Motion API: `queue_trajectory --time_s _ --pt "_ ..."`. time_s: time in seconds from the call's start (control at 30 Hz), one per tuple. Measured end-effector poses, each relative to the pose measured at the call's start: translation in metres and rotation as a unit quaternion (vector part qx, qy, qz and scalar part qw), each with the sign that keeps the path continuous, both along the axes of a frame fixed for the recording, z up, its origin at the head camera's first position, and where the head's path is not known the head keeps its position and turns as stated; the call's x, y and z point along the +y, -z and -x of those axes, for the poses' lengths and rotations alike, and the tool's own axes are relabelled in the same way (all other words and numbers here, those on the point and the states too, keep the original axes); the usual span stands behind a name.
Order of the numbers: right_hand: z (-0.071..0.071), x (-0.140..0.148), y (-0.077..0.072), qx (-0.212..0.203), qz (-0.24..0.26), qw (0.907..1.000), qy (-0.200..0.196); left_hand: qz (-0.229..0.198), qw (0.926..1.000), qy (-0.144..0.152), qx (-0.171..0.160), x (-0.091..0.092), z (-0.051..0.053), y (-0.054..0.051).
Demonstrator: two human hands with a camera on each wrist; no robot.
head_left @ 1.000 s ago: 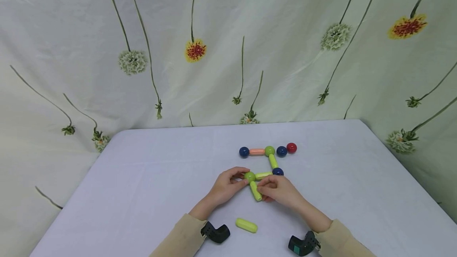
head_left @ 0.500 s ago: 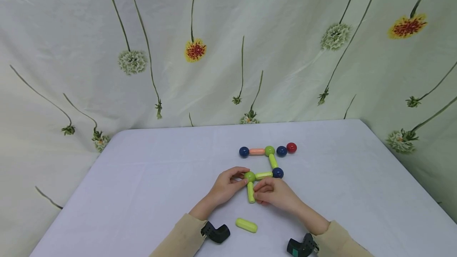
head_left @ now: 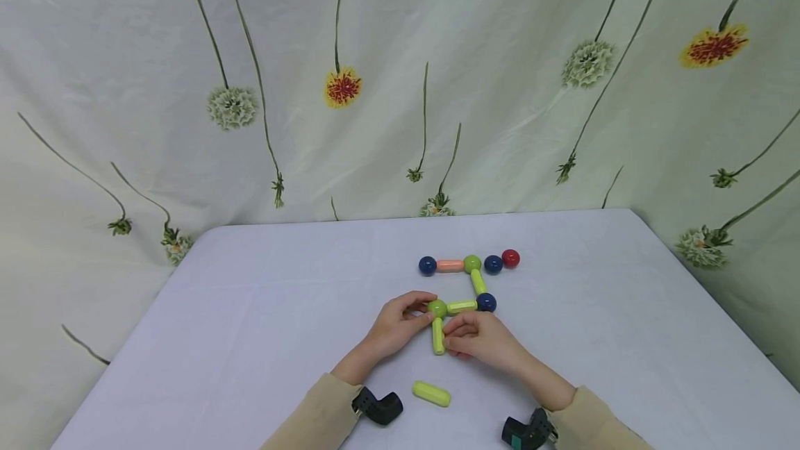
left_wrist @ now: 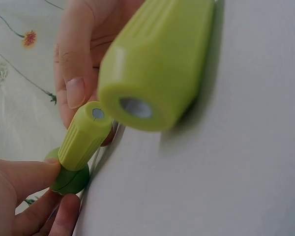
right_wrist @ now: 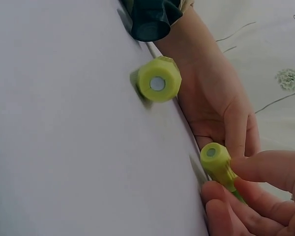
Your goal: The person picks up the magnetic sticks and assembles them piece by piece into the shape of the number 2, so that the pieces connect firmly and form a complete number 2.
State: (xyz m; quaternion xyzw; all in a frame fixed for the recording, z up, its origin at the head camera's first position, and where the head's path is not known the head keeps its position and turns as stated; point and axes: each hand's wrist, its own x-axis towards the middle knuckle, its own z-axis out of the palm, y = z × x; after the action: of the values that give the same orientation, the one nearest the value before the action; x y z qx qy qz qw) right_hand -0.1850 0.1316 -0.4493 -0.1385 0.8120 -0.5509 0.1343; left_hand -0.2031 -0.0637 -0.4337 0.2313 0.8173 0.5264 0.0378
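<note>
In the head view, my left hand (head_left: 397, 325) holds a green ball (head_left: 438, 308) between thumb and fingers. A yellow-green magnetic rod (head_left: 438, 337) runs from that ball toward me, and my right hand (head_left: 480, 340) pinches it from the right; the right wrist view shows the thumb against this rod (right_wrist: 219, 162). Another yellow-green rod (head_left: 462, 306) links the ball to a dark blue ball (head_left: 486, 303). From there a rod (head_left: 478, 282) leads back to a second green ball (head_left: 471, 264), joined by a salmon rod (head_left: 450, 266) to a blue ball (head_left: 428, 266).
A loose yellow-green rod (head_left: 431, 394) lies on the white table (head_left: 250, 339) between the forearms. A dark blue ball (head_left: 493, 264) and a red ball (head_left: 510, 258) sit right of the far green ball. A floral cloth (head_left: 387, 144) hangs behind the table.
My right hand has shifted left, and the pinched rod's near end has swung left, so it now points straight toward me. My left hand stays on the green ball.
</note>
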Motion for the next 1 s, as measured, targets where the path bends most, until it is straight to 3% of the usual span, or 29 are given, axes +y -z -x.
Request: queue_trajectory --time_s 0.33,0.63,1.0 --pt "0.006 0.012 -0.012 0.022 -0.027 0.9986 0.039 0.003 1.0 -0.006 -0.001 0.001 0.0 0.001" --pt "0.019 0.031 -0.023 0.036 -0.017 0.9947 0.095 0.008 0.9998 -0.02 0.005 0.0 0.019 0.036" --pt "0.038 0.062 -0.021 0.062 -0.021 0.9806 0.184 0.009 0.9995 -0.029 0.012 -0.002 0.025 0.04"
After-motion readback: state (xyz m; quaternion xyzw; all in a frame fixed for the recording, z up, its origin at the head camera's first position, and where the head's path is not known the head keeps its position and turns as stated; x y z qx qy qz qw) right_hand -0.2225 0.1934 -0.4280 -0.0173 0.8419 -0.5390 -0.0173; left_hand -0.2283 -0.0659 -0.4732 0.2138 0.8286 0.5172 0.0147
